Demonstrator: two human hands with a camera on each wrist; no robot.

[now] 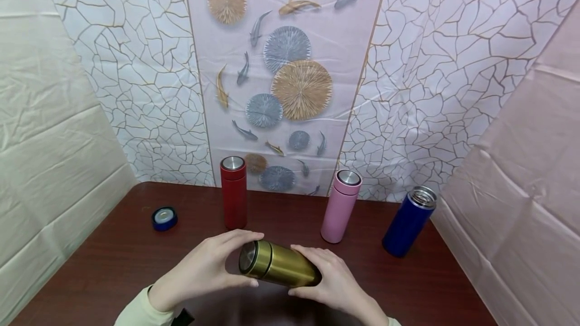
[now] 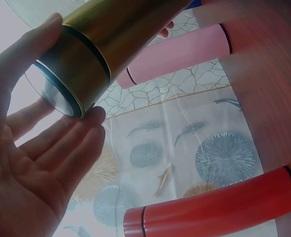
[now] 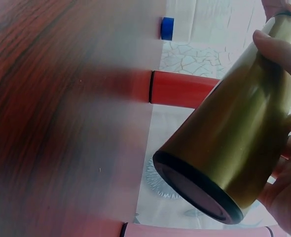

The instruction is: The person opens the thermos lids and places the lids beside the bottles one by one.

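Note:
A gold thermos (image 1: 290, 264) is held tilted above the table, its steel-topped lid (image 1: 255, 258) towards the left. My right hand (image 1: 333, 278) grips the thermos body near its base; the right wrist view shows the black-rimmed bottom (image 3: 197, 190). Around the lid end lies my left hand (image 1: 210, 268), thumb on one side and fingertips on the other, with the palm apart from the lid's top. Behind the left hand stands a red thermos (image 1: 234, 197). A pink thermos (image 1: 341, 208) stands beyond the right hand.
On the right of the brown table (image 1: 113, 260), a blue thermos (image 1: 409, 223) stands with its steel mouth uncovered. A blue lid (image 1: 164, 219) lies at the left, pale inside facing up. Patterned cloth (image 1: 281, 140) hangs along the table's back edge.

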